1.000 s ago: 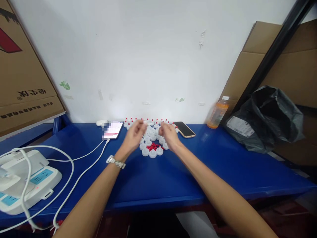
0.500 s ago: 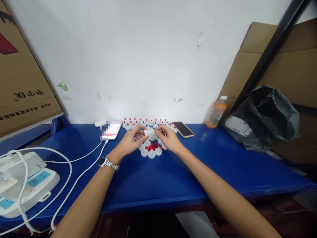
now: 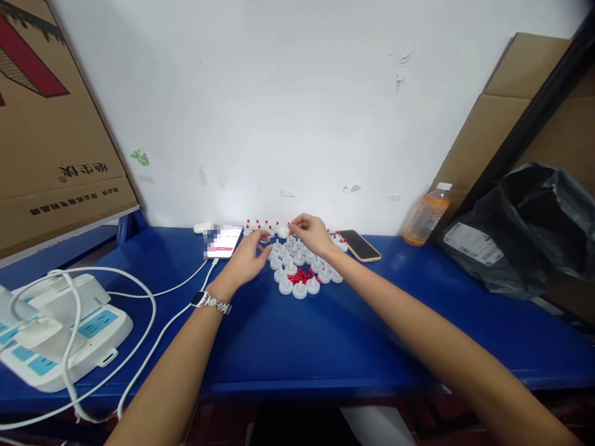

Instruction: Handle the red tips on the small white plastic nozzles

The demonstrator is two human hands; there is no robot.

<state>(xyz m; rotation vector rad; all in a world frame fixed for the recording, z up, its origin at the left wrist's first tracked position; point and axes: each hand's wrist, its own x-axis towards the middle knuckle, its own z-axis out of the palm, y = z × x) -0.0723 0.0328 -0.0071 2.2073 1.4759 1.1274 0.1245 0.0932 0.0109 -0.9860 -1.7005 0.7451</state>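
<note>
White caps (image 3: 297, 272) were grouped at the back middle of the blue table (image 3: 297, 347), with small red pieces (image 3: 302, 277) lying among the nearest ones. Detail of individual caps could not be resolved, and the rear rows were partly covered by both hands. The left hand (image 3: 248, 260) was held low over the left edge of the group, fingers loosely spread; contact with a cap could not be confirmed. The right hand (image 3: 312, 232) was raised over the rear rows with fingertips pinched together, but any held item was too small to identify. A lit phone (image 3: 224, 241) lay just left of the group and a dark phone (image 3: 359, 245) just right. Bare table surface extended from the caps to the front edge.
</note>
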